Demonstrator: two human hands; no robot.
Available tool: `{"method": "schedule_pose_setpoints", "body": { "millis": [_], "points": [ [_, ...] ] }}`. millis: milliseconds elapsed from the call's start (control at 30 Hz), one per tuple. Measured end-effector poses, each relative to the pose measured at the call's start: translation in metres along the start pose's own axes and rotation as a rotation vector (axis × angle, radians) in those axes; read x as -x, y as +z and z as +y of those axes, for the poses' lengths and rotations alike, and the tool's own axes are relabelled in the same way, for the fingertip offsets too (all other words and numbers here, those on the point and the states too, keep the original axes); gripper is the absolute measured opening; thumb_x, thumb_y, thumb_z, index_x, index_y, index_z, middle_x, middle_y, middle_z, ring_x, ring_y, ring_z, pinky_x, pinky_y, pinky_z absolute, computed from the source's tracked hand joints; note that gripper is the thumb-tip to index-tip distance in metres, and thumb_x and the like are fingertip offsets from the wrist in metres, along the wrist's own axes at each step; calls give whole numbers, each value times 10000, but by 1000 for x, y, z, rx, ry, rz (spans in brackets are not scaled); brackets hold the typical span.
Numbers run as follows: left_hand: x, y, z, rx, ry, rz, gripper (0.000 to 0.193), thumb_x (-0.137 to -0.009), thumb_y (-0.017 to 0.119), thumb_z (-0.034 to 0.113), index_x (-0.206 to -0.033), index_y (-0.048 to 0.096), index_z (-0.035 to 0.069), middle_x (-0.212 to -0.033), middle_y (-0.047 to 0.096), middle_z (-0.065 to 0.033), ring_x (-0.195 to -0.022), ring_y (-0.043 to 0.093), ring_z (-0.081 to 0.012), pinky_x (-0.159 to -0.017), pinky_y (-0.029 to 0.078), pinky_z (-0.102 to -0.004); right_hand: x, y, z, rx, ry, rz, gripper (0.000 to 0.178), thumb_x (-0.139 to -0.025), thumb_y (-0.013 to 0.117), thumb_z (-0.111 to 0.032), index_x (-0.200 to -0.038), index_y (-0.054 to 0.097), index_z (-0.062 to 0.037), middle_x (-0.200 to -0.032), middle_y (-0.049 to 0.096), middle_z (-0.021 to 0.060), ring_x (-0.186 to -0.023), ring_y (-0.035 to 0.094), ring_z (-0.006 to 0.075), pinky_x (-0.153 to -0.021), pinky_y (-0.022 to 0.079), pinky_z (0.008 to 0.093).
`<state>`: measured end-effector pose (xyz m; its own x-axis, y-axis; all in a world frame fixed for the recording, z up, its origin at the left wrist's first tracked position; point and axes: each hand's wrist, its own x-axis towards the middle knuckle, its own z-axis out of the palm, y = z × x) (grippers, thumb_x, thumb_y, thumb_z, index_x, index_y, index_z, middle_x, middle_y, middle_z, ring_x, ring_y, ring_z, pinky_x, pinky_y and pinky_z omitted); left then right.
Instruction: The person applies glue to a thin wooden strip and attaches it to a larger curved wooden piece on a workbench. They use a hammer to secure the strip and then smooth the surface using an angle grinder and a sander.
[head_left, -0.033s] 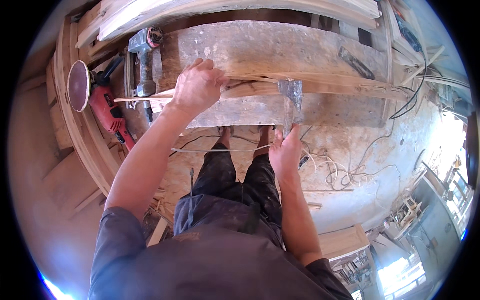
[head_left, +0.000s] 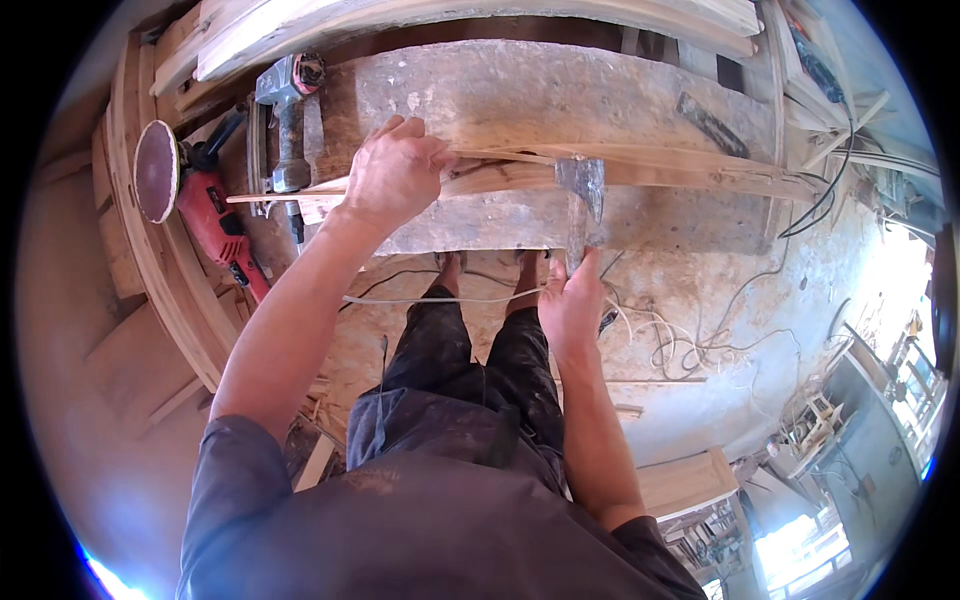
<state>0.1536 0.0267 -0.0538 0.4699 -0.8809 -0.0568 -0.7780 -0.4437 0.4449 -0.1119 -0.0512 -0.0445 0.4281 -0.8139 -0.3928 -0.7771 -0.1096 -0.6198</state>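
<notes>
My right hand [head_left: 572, 308] is closed around the handle of a hammer [head_left: 580, 188] with a worn grey metal head. The head lies over the near edge of a long, pale wooden piece [head_left: 680, 170] on the workbench [head_left: 480, 95]. To the left, my left hand [head_left: 393, 172] has its fingers curled over a thin wooden strip [head_left: 290, 196]. The strip sticks out past the hand toward the left, and my fingers hide part of it. Along the wooden piece, a narrow dark gap shows between the two hands.
A grey nail gun [head_left: 290, 125] stands at the bench's left end, beside a red sander [head_left: 212, 215] with a round disc. A dark flat bar [head_left: 712, 124] lies at the right. Boards [head_left: 480, 20] are stacked along the far side. Cables [head_left: 690, 345] trail over the floor.
</notes>
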Motion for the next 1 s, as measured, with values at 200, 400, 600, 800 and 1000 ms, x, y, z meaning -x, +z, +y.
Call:
{"method": "schedule_pose_setpoints", "body": {
  "millis": [200, 400, 600, 800, 1000],
  "points": [
    [0, -1, 4, 23, -98, -56, 177, -897, 657, 110, -902, 819, 182, -896, 620, -110, -1032, 630, -346, -865, 531, -479, 3, 7, 6, -41, -57, 72, 267, -998, 647, -128, -1218, 531, -30, -857, 685, 275, -823, 674, 504, -675, 485, 574],
    [-15, -12, 4, 12, -312, -310, 159, -911, 656, 160, -936, 810, 131, -1030, 664, -175, -1073, 651, -414, -912, 523, -507, -3, -2, 11, 50, -51, 2, 280, -1010, 633, -150, -1238, 524, -28, -841, 690, 271, -798, 675, 499, -669, 490, 569],
    [-27, -21, 11, 49, -411, -369, 178, -906, 686, 222, -943, 800, 91, -1039, 689, -203, -1058, 666, -425, -905, 527, -523, 3, 3, 15, -7, -49, 98, 334, -1010, 631, -152, -1295, 520, -18, -863, 695, 284, -842, 675, 514, -714, 508, 573],
    [-31, -27, 16, 37, -427, -451, 199, -922, 667, 233, -968, 800, 92, -984, 710, -217, -1029, 686, -425, -886, 550, -513, -2, 1, -1, 11, 13, 71, 340, -1009, 636, -175, -1284, 540, 0, -912, 699, 310, -884, 673, 527, -727, 507, 582],
    [-32, -5, -14, -74, -248, -521, 252, -934, 664, 303, -986, 814, 109, -998, 746, -205, -956, 737, -399, -871, 590, -495, -15, 17, 11, -2, 136, 65, 262, -972, 646, -125, -1183, 573, 12, -855, 675, 204, -754, 655, 397, -660, 507, 488]
  ]
}}
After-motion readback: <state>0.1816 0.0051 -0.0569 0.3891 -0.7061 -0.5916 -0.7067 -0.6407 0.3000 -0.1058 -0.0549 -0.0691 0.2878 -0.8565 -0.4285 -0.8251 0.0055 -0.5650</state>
